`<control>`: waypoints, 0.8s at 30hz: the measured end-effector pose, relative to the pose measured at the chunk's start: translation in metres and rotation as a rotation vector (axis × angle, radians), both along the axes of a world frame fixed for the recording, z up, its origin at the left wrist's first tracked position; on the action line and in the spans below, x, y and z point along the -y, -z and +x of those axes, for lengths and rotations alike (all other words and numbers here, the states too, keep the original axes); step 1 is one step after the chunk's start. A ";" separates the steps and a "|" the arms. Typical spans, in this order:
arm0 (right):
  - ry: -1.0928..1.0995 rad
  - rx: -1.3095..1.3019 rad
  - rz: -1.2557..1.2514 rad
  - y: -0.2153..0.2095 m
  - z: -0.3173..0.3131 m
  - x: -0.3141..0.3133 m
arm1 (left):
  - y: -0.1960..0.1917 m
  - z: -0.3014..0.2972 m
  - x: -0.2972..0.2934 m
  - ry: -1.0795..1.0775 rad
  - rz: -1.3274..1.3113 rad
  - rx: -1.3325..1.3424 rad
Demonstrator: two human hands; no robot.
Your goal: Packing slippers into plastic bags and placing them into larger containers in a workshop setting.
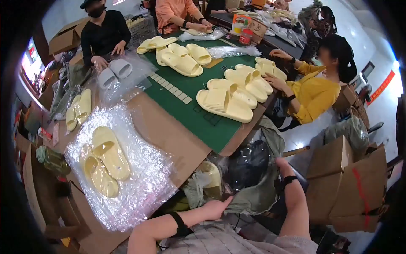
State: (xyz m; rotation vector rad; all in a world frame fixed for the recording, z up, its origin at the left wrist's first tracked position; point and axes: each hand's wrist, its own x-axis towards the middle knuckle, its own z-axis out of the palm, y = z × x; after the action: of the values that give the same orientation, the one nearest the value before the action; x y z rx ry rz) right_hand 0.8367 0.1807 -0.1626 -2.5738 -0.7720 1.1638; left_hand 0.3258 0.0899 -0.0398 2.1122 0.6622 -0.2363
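My left hand [216,207] grips the near rim of a large grey-green plastic sack [258,186] that hangs below the table edge. Inside the sack lie a pale yellow slipper [211,174] and a dark bundle [249,167]. My right forearm, with a black wrist strap, reaches up to the sack's far side. Only the base of my right hand [281,162] shows, and its fingers are hidden behind the sack. A pair of yellow slippers [105,163] lies on a bubble-wrap sheet [144,186] on the brown table to my left.
Several more yellow slippers [230,95] lie on a green mat [198,118]. Three other people sit around the table; one in black handles grey slippers [114,72]. Cardboard boxes [347,182] stand at the right, and a bagged pair [79,108] lies at the left.
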 end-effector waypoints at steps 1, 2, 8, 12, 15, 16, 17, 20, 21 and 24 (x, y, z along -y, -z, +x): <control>-0.082 -0.023 0.083 0.000 -0.038 -0.010 | 0.012 -0.011 0.007 -0.087 -0.162 -0.077; -0.129 -0.023 0.171 -0.009 -0.059 -0.011 | 0.011 -0.020 0.010 -0.110 -0.164 -0.090; 0.163 -0.070 0.576 -0.106 -0.045 -0.012 | -0.073 -0.021 0.025 -0.132 -0.139 0.278; 0.327 -0.188 0.768 -0.128 -0.047 -0.006 | -0.083 -0.024 0.018 -0.071 -0.138 0.246; -0.101 0.563 0.297 -0.122 -0.019 0.006 | -0.064 -0.008 0.018 0.017 -0.025 0.114; -0.104 0.648 0.238 -0.133 -0.066 -0.012 | -0.058 -0.017 0.017 -0.040 -0.007 0.117; -0.099 0.658 0.240 -0.149 -0.061 -0.010 | -0.057 -0.015 0.017 -0.043 0.012 0.160; -0.214 0.804 0.321 -0.198 -0.062 -0.008 | -0.081 -0.021 0.016 -0.078 0.001 0.269; -0.234 0.784 0.354 -0.229 -0.078 -0.011 | -0.086 -0.027 0.018 -0.131 0.008 0.366; -0.246 0.823 0.374 -0.283 -0.091 -0.015 | -0.111 -0.024 0.025 -0.088 0.008 0.292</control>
State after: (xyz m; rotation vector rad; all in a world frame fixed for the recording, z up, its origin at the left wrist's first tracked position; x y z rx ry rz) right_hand 0.7461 0.1954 0.1203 -2.6169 -1.3323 -0.0840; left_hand 0.3015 0.0653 0.0707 2.0651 0.5803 0.1223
